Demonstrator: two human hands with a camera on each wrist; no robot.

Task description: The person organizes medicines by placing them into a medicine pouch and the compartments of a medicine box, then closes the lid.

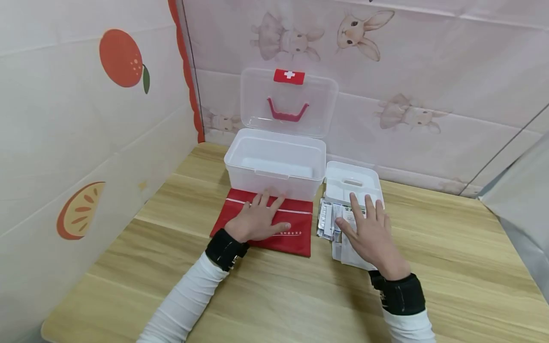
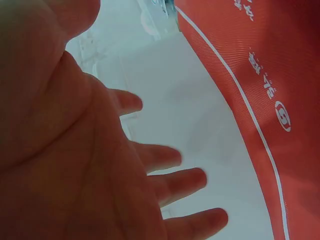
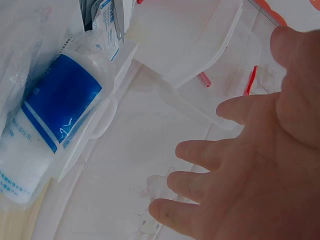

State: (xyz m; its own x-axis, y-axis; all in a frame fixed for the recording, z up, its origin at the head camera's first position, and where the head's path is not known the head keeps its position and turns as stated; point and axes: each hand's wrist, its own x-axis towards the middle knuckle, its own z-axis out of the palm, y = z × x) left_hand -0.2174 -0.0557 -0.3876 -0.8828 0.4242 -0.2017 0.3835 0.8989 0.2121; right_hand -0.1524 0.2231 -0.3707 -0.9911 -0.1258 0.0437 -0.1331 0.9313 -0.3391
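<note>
Over a flat red pouch (image 1: 296, 245) with white lettering, my left hand (image 1: 259, 224) is spread palm down, its fingertips by the front wall of a translucent box (image 1: 244, 175). In the left wrist view its fingers (image 2: 170, 185) are apart and hold nothing. My right hand (image 1: 375, 240), fingers also spread, is over several flat packets (image 1: 326, 221) and a white tray (image 1: 364, 176). From the right wrist, that hand (image 3: 250, 155) shows no object in it. A blue and white wrapped package (image 3: 62, 100) appears across from its fingertips.
The box's clear lid (image 1: 257, 107), with a red handle (image 1: 285, 116) and a red latch (image 1: 296, 78) bearing a white cross, stands raised behind it. A patterned sheet (image 1: 429, 85) backs the wooden table (image 1: 450, 247); another wall sheet (image 1: 98, 124) borders its left side.
</note>
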